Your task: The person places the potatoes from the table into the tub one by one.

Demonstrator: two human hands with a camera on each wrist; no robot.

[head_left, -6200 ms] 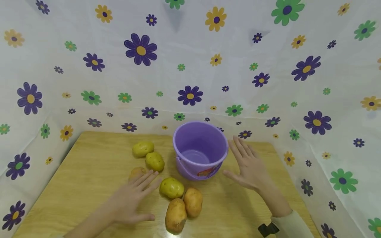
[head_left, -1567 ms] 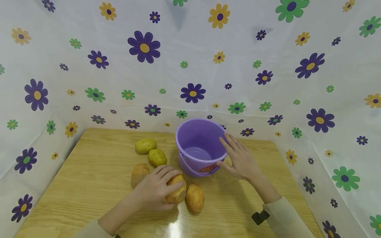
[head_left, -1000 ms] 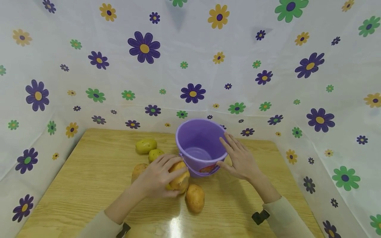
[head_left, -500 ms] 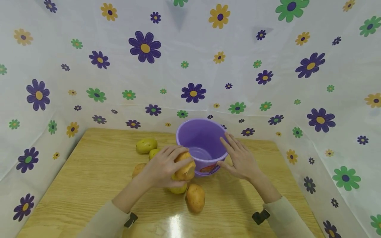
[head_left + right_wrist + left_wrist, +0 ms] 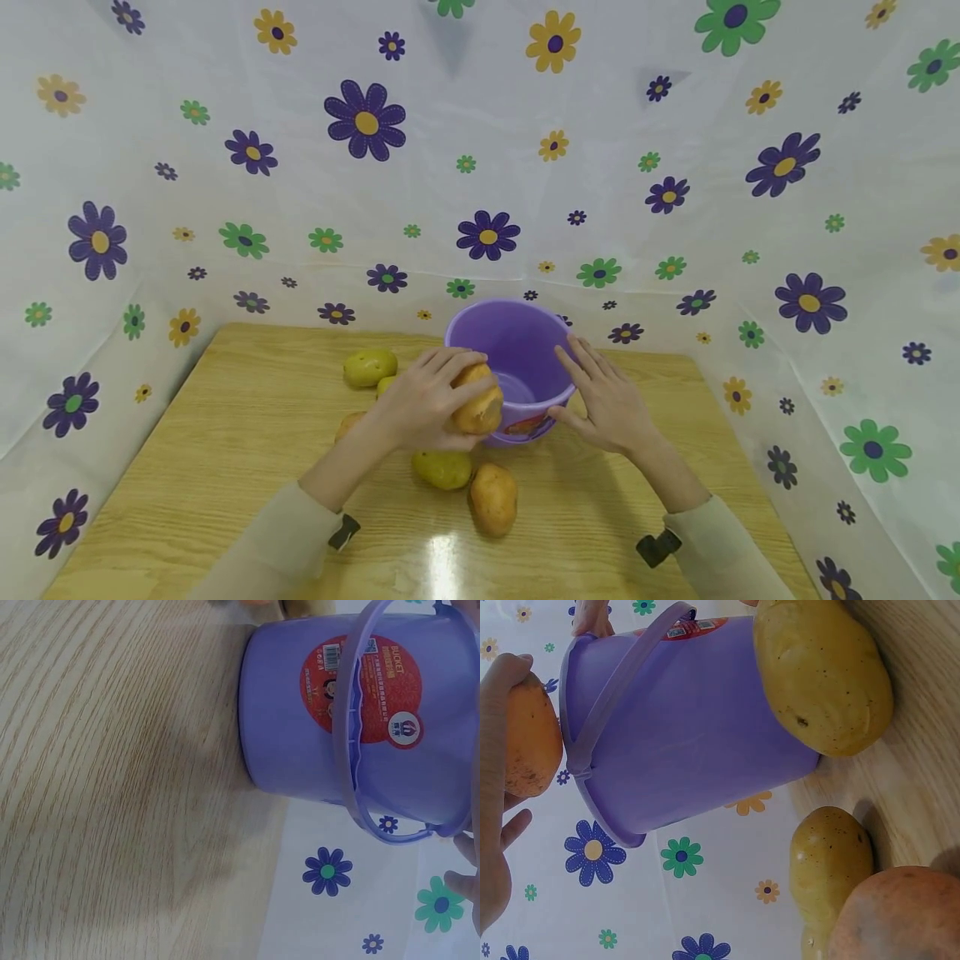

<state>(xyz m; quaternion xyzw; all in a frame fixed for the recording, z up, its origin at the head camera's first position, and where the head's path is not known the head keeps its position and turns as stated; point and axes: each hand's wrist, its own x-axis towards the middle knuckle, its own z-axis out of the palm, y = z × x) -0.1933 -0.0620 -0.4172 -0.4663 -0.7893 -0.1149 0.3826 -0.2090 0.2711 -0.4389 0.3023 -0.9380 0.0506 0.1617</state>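
Brown potato (image 5: 477, 400) seemingly over bucket rim (image 5: 480, 323)

Wooden table (image 5: 225, 467), flowered backdrop (image 5: 225, 192).

Bucket (image 5: 517, 367) stands far-centre on the table (image 5: 225, 467), left hand (image 5: 420, 408) with a potato (image 5: 477, 400) at its near-left rim, right hand (image 5: 611, 400) touching its right side; four potatoes lie left and near.
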